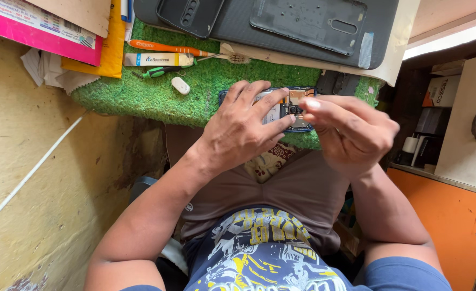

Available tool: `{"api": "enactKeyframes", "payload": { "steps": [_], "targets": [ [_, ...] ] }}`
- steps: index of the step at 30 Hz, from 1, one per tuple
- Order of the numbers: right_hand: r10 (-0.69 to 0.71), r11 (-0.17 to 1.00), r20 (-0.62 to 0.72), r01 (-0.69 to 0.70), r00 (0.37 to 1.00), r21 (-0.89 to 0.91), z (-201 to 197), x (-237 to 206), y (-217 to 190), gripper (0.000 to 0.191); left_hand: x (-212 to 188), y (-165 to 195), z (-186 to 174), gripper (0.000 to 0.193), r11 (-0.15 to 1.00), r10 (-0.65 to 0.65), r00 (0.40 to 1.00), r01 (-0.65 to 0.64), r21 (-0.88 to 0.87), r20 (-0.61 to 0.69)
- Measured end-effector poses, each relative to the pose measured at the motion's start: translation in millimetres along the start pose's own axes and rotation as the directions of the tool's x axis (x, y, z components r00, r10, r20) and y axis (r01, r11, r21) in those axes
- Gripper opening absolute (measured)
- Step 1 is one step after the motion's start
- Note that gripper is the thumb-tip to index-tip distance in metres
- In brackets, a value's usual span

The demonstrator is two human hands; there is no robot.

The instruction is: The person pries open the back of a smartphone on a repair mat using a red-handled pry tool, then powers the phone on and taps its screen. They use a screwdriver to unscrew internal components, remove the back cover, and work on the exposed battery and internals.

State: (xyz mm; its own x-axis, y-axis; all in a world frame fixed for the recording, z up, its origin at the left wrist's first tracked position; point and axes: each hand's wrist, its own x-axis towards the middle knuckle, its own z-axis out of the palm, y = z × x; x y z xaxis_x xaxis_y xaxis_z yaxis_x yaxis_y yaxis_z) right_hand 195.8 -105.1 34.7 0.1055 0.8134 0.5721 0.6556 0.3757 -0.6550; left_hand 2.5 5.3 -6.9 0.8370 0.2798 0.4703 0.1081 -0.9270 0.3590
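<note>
The opened phone [289, 110] lies on the green turf mat [157, 97] at the surface's near edge. Left hand [243, 129] presses flat on it, grip open. Right hand [351, 132] pinches closed above its exposed circuitry; any held part is too small to tell. An orange screwdriver [168, 48] lies behind.

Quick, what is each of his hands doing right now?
Left hand: fingers spread flat on the opened phone, pressing it onto the green mat.
Right hand: fingertips pinched together over the phone; whether they hold anything cannot be told.
</note>
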Motion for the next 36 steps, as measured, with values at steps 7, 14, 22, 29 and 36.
{"api": "enactKeyframes", "payload": {
  "steps": [7,14,22,29,36],
  "targets": [
    [-0.127,0.971,0.006,0.125,0.992,-0.205,-4,0,-2,0.030,-1,3,-5,0.058,0.998,-0.057,0.998,0.059,-0.039,0.033],
    [-0.045,0.995,-0.034,0.042,0.998,-0.085,-4,-8,-2,0.023,1,-1,-8,0.082,0.993,-0.117,0.991,0.117,0.008,0.064],
    [0.004,0.999,-0.215,-0.016,0.977,-0.051,-22,-19,13,0.037,0,-3,-6,0.087,0.996,-0.084,0.994,0.082,0.024,0.074],
    [0.010,0.999,-0.211,-0.021,0.977,-0.050,-37,8,24,0.030,-2,-12,-18,0.077,0.970,-0.141,0.988,0.123,-0.209,-0.069],
    [-0.001,0.890,0.349,0.160,0.937,-0.428,-20,15,17,0.023,-8,-8,-9,0.063,-0.094,-0.536,0.843,-0.016,-0.995,0.037]
  ]
}}
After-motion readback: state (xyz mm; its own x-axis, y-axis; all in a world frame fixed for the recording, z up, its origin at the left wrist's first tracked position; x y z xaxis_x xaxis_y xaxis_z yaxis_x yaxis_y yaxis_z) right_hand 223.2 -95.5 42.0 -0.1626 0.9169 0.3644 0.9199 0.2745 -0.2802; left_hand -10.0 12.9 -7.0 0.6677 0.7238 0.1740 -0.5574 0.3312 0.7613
